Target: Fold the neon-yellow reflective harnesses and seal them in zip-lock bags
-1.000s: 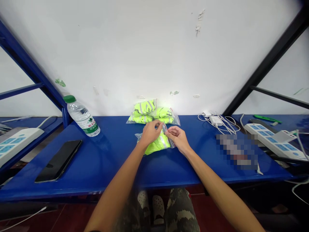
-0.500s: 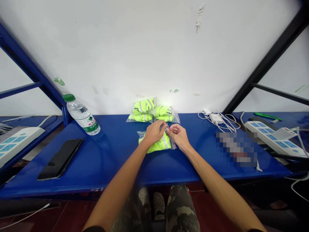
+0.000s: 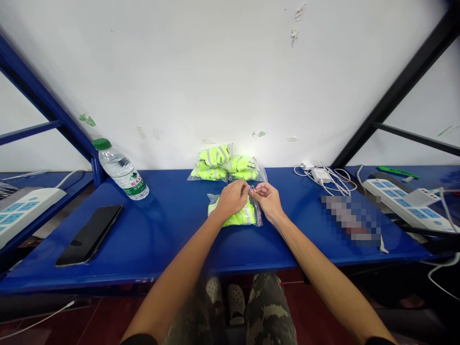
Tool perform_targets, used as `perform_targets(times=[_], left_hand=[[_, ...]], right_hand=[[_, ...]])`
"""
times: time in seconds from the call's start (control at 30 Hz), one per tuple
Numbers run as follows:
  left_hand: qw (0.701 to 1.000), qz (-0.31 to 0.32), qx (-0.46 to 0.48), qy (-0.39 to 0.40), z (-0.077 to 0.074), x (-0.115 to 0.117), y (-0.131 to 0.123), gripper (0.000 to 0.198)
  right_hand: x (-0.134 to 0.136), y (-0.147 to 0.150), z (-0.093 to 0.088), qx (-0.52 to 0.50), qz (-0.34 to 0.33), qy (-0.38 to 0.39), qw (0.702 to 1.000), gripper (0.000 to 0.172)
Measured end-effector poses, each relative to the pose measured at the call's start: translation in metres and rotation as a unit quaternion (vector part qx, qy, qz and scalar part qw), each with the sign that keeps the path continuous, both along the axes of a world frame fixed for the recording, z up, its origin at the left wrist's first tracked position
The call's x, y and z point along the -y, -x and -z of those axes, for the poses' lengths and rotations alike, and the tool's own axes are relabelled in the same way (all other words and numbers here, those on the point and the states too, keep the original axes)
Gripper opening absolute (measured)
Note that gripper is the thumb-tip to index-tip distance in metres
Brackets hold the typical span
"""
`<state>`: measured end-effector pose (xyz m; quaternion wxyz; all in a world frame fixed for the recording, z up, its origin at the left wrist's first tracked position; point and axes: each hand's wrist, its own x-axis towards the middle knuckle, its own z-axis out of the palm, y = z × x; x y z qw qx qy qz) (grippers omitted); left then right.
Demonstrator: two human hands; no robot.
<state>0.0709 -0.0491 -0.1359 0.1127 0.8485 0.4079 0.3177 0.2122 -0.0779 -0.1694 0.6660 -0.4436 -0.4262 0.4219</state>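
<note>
A clear zip-lock bag lies on the blue table, with folded neon-yellow fabric with grey reflective strips inside, like a safety vest. My left hand rests over the bag's upper part, its fingers closed at the far end of the bag's opening. My right hand pinches the same red-lined edge at the right, thumb against fingers. The fingertips of both hands almost meet at that far corner. Behind them, several similar packed bags are piled against the wall.
On the left stand a water bottle with a green cap and a black phone. To the right lie a white charger with cables, a blurred-out item and a power strip. Metal frame posts rise at both sides.
The bag has shifted slightly to the right under my hands, and more of its red-lined edge shows. Both hands stay at the far corner of the opening.
</note>
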Motion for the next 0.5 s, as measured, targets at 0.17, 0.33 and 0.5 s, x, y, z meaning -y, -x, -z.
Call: perform_targets(times=[0.17,0.33,0.5], left_hand=[[1.000,0.003,0.009,0.000,0.0000,0.0005,0.0002,0.018],[1.000,0.000,0.004,0.007,0.0001,0.0015,-0.0008,0.016],[1.000,-0.004,0.001,0.002,0.0000,0.0019,-0.0010,0.016]], right_hand=[[-0.0001,-0.0013,-0.0016,-0.031,-0.016,0.026,0.999,0.041],[-0.0015,-0.0035,-0.0021,-0.031,-0.010,0.013,0.999,0.041],[-0.0012,-0.0052,-0.0023,-0.029,-0.016,-0.009,0.999,0.036]])
